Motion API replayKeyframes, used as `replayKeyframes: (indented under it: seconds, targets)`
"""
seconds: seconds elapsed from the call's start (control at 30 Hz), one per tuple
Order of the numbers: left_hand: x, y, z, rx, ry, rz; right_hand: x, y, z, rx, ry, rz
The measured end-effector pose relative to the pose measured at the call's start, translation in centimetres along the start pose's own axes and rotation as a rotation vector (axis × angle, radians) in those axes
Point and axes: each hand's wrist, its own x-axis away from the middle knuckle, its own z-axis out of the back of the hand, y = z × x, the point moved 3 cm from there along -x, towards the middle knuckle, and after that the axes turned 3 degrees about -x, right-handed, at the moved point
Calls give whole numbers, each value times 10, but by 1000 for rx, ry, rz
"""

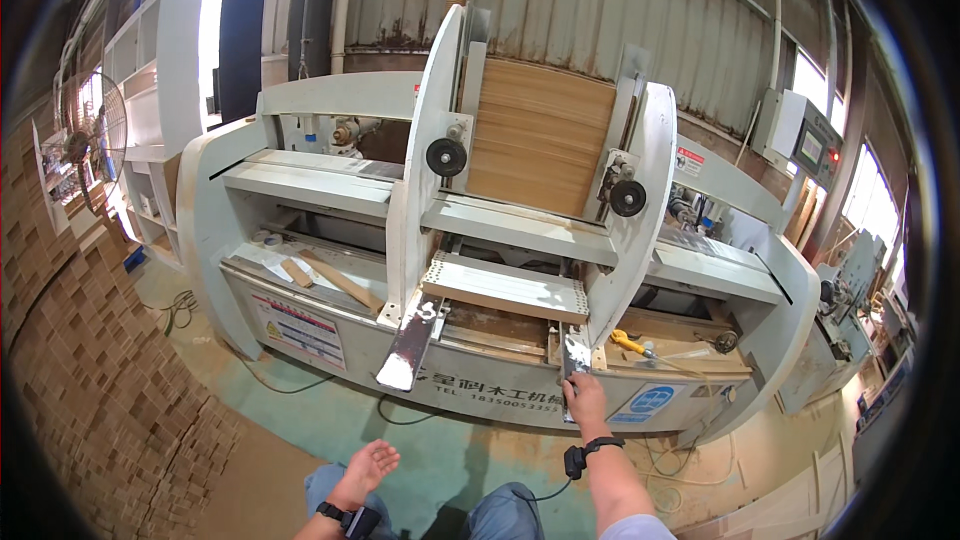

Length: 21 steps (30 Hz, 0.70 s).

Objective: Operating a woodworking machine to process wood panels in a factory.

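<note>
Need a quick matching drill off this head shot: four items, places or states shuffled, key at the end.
Items
1. Left hand
2. Right hand
3. White-topped wood
4. Fan

Places or states
A. Lying across both rails
B. At the picture's far left
C. Open, touching nothing
D. At the near end of the right rail

Pairs: 1-C, 2-D, 3-A, 4-B

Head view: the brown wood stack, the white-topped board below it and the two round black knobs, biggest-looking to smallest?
1. Brown wood stack
2. White-topped board
3. Left black knob and right black knob: they look nearly alike, so I won't rank one over the other.
</note>
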Motion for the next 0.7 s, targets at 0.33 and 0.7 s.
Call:
replayKeyframes:
  seconds: [0.33, 0.7]
  targets:
    - [-2, 0, 1, 0, -8, 2, -1, -2, 1, 4, -35, -5]
    - [-1, 1, 1, -8, 12, -1, -2, -2, 0, 6, -45, -19]
